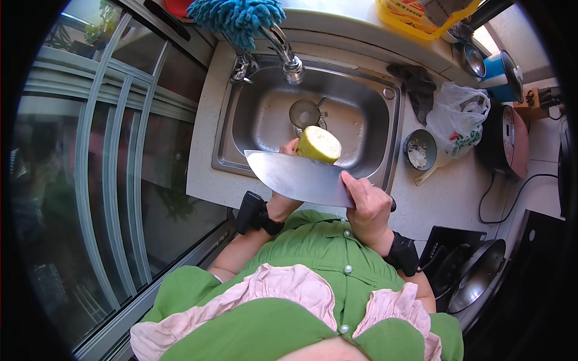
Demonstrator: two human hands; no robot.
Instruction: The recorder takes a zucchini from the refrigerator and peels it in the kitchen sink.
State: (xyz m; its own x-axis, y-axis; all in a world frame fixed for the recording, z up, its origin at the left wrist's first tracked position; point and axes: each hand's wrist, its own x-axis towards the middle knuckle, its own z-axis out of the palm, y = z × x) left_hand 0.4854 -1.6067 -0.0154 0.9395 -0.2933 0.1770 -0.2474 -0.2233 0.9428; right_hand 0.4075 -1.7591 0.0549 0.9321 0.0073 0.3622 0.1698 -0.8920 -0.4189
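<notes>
My right hand [371, 208] grips a broad kitchen knife [300, 178] by its dark handle, thumb and finger at the heel of the blade. The blade lies across the near edge of the sink, its tip pointing left. Just beyond it, my left hand [289, 148] holds a thick piece of green-skinned vegetable or fruit [319, 145], its pale cut face turned up. The blade hides most of that hand. Below the piece, in the steel sink [275, 131], a round cup or bowl [304, 113] with a spoon-like handle stands near the drain.
A chrome faucet [293, 70] hangs over the sink. On the right counter are a bowl with white bits [419, 151], a dark cloth [417, 88], a plastic bag [456, 117] and a pink cooker [515, 140]. Pans [474, 280] stand lower right; glass sliding panels [54, 180] line the left.
</notes>
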